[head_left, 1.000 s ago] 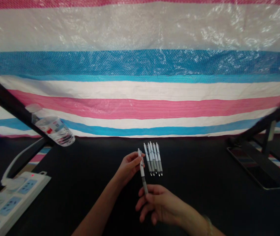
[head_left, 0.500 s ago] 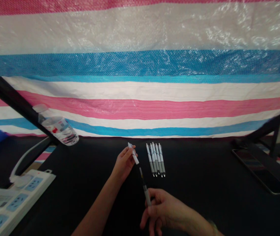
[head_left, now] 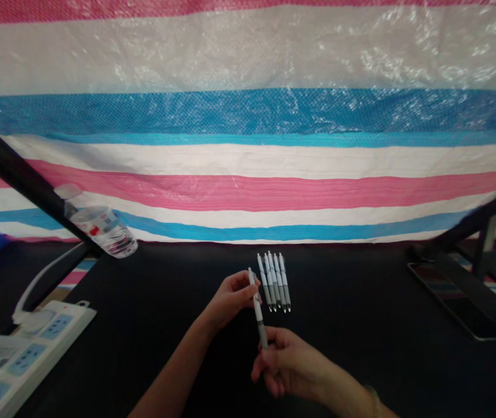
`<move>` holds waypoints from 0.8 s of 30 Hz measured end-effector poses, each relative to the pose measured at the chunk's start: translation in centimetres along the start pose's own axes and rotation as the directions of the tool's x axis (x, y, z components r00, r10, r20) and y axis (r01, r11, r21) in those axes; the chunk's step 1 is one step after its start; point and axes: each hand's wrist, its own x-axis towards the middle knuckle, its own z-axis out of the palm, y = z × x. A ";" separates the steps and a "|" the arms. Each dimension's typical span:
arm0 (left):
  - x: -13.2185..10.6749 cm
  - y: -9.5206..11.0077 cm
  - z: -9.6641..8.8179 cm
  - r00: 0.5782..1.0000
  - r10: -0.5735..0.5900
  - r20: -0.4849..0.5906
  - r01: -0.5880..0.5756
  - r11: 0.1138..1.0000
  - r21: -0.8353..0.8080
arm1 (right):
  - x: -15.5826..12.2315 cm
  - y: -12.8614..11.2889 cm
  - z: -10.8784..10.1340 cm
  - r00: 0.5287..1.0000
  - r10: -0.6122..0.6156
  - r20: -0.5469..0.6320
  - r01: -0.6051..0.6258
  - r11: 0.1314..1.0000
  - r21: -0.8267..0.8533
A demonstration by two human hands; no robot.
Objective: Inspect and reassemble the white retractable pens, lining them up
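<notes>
One camera, worn on the person's head, gives the view. It looks forward and down, from above the near side of the black table (head_left: 352, 302), toward the striped sheet (head_left: 248, 191) at the far side. The left hand (head_left: 233, 299) and right hand (head_left: 289, 360) are quite close before it.

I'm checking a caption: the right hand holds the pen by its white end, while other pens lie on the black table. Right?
One slip: in the head view, the right hand holds the pen by its grey end, not the white. Other pens lie on the black table.
</notes>
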 end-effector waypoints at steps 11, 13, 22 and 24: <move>-0.2 0.4 0.2 1.000 0.000 0.016 0.000 1.000 -0.003 | 0.0 -0.6 1.2 0.994 -0.003 -0.105 0.014 0.995 0.104; -0.1 0.5 0.1 0.999 0.014 -0.034 -0.014 1.000 -0.013 | -0.1 -0.8 1.1 0.995 -0.005 -0.100 0.015 0.995 0.098; -0.1 0.5 0.3 0.992 0.039 -0.117 -0.042 0.999 -0.016 | -0.1 -0.8 0.5 0.994 -0.053 -0.095 0.054 0.998 0.009; 0.0 0.4 0.3 0.991 0.047 -0.123 -0.049 0.999 -0.013 | -0.2 -0.9 0.6 0.996 -0.034 -0.086 0.037 0.999 0.032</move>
